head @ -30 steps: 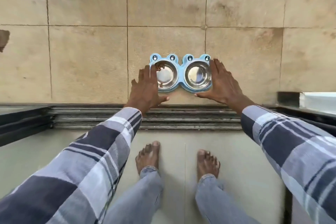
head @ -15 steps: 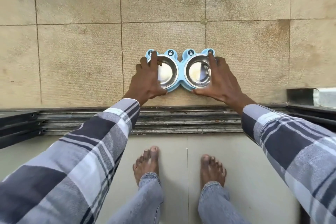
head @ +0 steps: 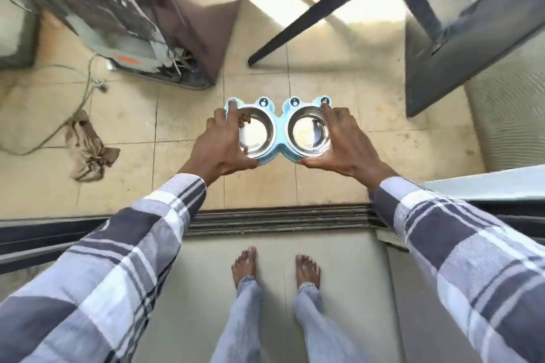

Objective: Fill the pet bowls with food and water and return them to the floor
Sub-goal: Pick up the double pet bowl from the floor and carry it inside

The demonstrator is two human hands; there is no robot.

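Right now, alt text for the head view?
Seen from above, a person's left hand and right hand grip the two ends of a blue double pet feeder with two steel bowls, both nearly empty. A crumpled rag lies on the tiled floor to the left; bare feet stand behind a door track.

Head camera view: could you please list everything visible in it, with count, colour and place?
Pet feeder: one, light blue with frog eyes, held up over the tiled floor, centre.
Steel bowls: two, silver, seated in the feeder; left bowl has a few brown bits at its far rim, right bowl looks empty.
Rag: one, brown, on the floor at left.
Cord: one, thin, running to the rag.
Door track: one, dark, across the threshold.
Dark slanted leg: one, upper right.
Left hand: grips the feeder's left end.
Right hand: grips its right end.
Bare feet: two, bottom centre.
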